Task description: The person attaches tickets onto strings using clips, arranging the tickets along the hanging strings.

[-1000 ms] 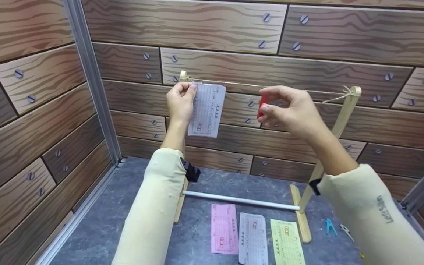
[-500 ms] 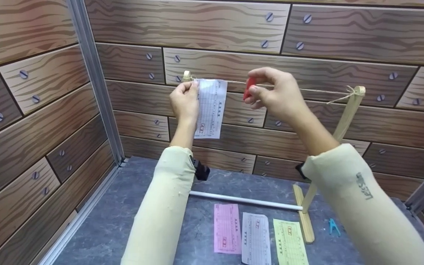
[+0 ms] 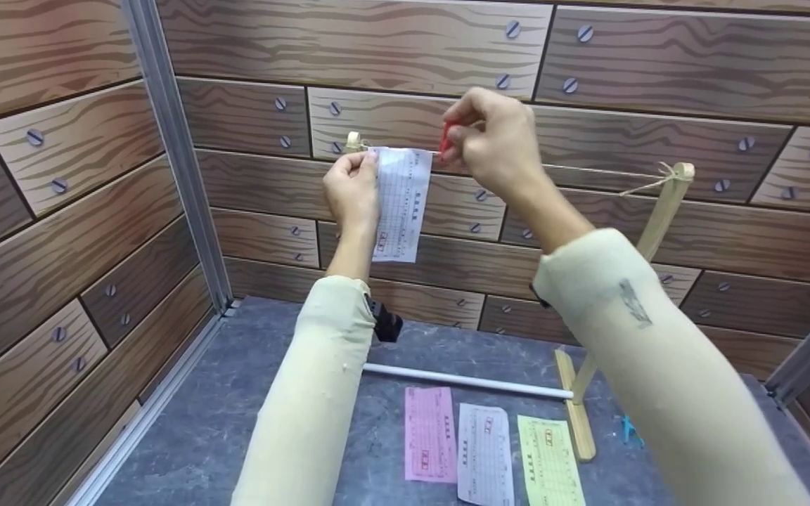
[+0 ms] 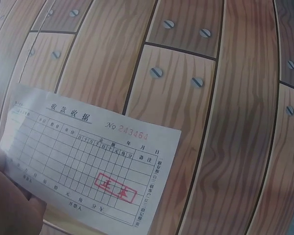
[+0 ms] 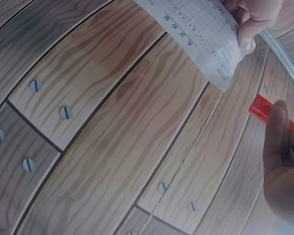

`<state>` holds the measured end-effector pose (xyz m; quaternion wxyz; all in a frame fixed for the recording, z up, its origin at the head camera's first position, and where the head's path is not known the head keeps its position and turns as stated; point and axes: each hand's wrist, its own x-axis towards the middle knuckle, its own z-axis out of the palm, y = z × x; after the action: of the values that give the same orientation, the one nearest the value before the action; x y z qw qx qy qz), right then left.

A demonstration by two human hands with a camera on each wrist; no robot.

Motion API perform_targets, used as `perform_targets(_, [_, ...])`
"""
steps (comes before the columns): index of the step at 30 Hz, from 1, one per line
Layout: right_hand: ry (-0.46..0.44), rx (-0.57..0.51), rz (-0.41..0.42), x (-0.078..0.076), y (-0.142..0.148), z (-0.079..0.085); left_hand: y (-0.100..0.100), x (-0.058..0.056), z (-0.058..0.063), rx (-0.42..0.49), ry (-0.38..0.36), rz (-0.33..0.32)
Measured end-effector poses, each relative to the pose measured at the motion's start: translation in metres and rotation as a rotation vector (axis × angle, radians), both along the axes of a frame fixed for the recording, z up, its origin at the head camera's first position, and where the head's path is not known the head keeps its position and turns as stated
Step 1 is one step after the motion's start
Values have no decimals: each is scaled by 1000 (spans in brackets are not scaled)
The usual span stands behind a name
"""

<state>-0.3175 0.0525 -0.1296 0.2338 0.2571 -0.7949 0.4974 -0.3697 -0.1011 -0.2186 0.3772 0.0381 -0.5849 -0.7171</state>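
Observation:
My left hand (image 3: 353, 191) pinches a white printed receipt (image 3: 401, 204) by its upper left edge, up at the string (image 3: 602, 171). The receipt hangs down in front of the wooden-patterned wall; the left wrist view shows its ruled table and red stamp. In my right hand (image 3: 502, 140) a red clothespin (image 3: 446, 142) is pinched between thumb and fingers. It is close to the receipt's upper right corner, near the string. From the right wrist, the clothespin (image 5: 260, 107) appears apart from the paper, and its rear part is hidden by the fingers.
The string runs between two wooden posts, the right post (image 3: 665, 211) standing on a wooden foot (image 3: 575, 414). A white rod (image 3: 468, 380) joins the stand low down. On the grey table lie pink (image 3: 429, 436), white (image 3: 485, 453) and yellow-green receipts (image 3: 550, 460), plus a blue clothespin (image 3: 630, 430).
My right hand has moved left and upward with the red clothespin, towards the receipt's top. The left hand has shifted slightly, raising the receipt's top edge to about the string.

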Motion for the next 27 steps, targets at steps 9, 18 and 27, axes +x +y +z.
perform_targets(9, [-29, -64, -44, -25, -33, 3, -3, 0, 0, -57, 6, 51])
perform_targets(18, [39, 9, -223, -45, -43, -4, 3, -2, 2, -89, 2, 54])
perform_targets(27, [-35, 90, -249, -51, -53, -8, 4, -3, -2, -111, 6, 55])
